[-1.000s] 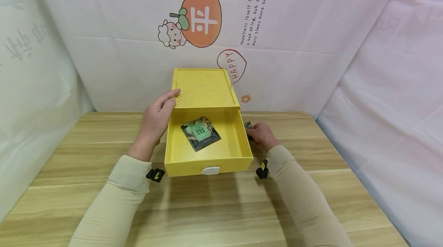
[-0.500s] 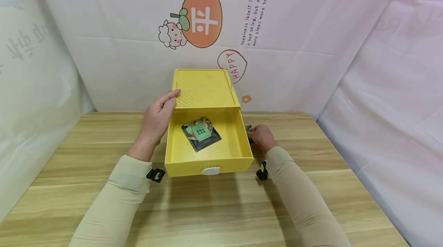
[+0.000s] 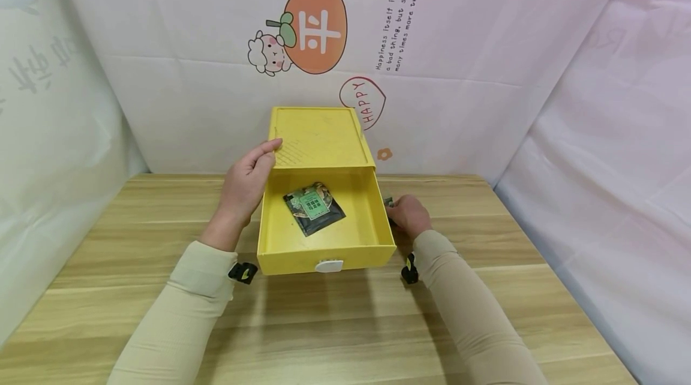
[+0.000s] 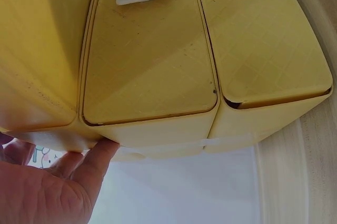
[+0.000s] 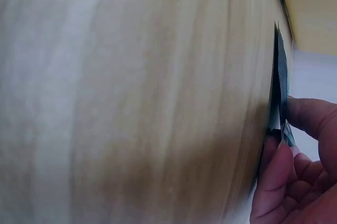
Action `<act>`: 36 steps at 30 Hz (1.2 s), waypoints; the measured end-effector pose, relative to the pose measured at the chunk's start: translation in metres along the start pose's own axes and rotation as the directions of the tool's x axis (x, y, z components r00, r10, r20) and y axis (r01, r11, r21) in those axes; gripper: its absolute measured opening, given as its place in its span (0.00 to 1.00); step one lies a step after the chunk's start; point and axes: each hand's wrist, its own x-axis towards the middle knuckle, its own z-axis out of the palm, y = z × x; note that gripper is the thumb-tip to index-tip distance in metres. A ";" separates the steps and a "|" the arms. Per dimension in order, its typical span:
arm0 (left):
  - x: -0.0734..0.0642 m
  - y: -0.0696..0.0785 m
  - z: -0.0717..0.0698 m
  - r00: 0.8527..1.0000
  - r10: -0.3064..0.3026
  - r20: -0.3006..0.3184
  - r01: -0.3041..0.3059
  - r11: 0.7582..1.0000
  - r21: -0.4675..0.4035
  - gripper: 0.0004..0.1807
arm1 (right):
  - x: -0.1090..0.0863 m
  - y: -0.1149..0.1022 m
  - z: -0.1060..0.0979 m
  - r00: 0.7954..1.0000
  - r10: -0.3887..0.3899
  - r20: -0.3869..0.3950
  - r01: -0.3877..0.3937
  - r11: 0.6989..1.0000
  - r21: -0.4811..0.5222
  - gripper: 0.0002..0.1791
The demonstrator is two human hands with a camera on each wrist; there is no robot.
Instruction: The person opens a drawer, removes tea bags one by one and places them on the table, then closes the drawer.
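A yellow drawer cabinet [image 3: 318,133] stands at the back of the table, its top drawer [image 3: 353,235] pulled out. Inside the drawer lies a flat dark tea sachet [image 3: 314,208] with a green label. My left hand [image 3: 245,187] rests against the cabinet's upper left side, a fingertip reaching the top edge; in the left wrist view its fingers [image 4: 100,161] touch the side wall. Right of the drawer, my right hand [image 3: 412,215] pinches a dark green sachet [image 5: 281,71] between thumb and fingers, low by the table. The drawer hides part of this sachet in the head view.
Lower drawers [image 4: 150,61] with white handles sit under the pulled-out one. The wooden table [image 3: 324,337] spreads in front and to both sides. A white printed cloth [image 3: 205,91] hangs close behind the cabinet, with more cloth at left and right.
My right hand has shifted slightly down and toward the drawer with the sachet, which shows a little less beside it. The left hand, drawer and sachet inside have not visibly moved.
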 end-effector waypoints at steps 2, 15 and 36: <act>0.000 0.000 0.000 1.000 0.000 -0.001 0.000 1.000 0.000 0.26 | -0.001 0.000 0.000 1.000 0.009 0.001 -0.009 1.000 -0.015 0.28; 0.000 0.001 0.000 1.000 0.005 -0.004 -0.005 1.000 0.003 0.26 | -0.002 0.000 -0.001 1.000 0.013 -0.023 -0.014 0.998 -0.061 0.30; -0.001 0.002 0.000 1.000 0.017 -0.006 -0.017 1.000 -0.014 0.25 | 0.003 0.003 0.002 1.000 0.018 -0.014 -0.019 0.998 -0.060 0.31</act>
